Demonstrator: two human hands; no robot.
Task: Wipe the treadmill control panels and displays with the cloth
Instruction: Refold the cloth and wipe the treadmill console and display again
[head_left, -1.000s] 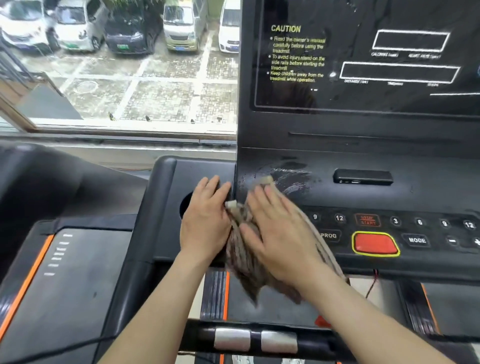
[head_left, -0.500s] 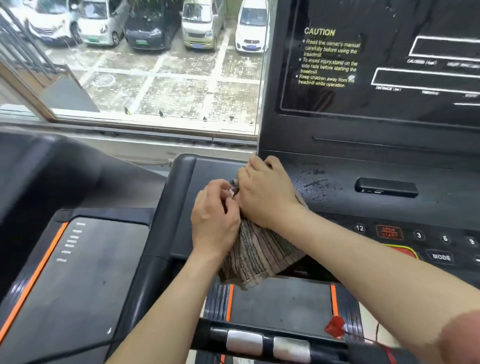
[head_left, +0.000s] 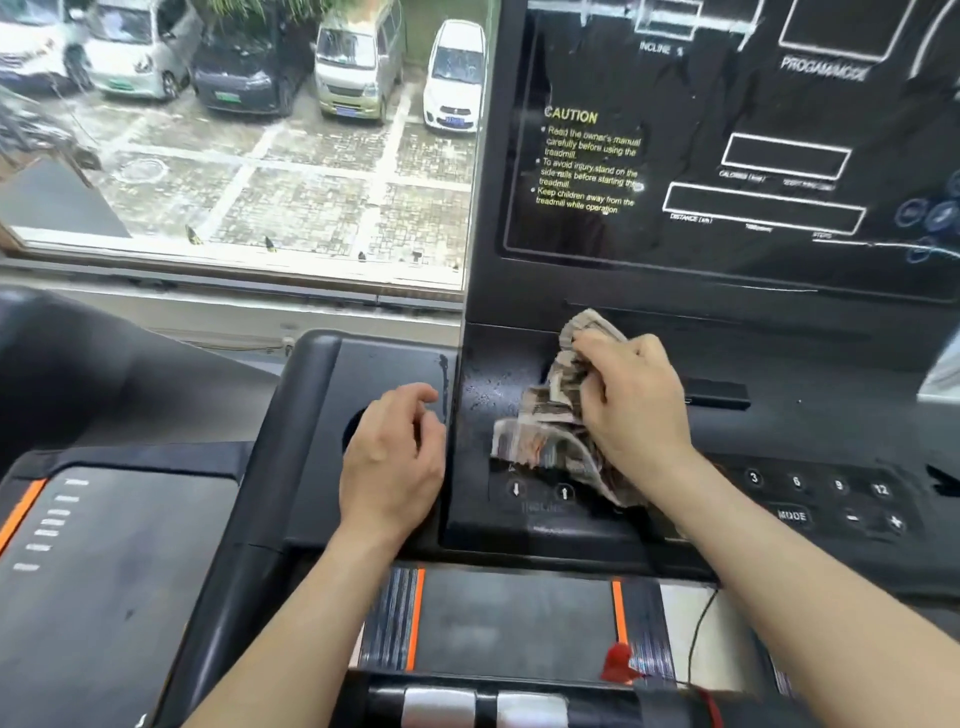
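the right hand (head_left: 631, 410) clenched the striped cloth (head_left: 545, 441) into a wad in its curled fingers and pressed it on the upper left of the control panel (head_left: 810, 441), just under the display (head_left: 727, 156), likely so a thick bunch would scrub better, while its loose tail trailed down near the incline arrows (head_left: 540, 491). the left hand (head_left: 395, 462) grasped nothing, fingers loosely curled, resting on the side tray (head_left: 363, 374) beside the panel's edge, seemingly for balance and to stay clear of the wiping.

The left hand (head_left: 389, 467) has let go of the cloth (head_left: 540, 441), now bunched in the right hand (head_left: 634, 405).
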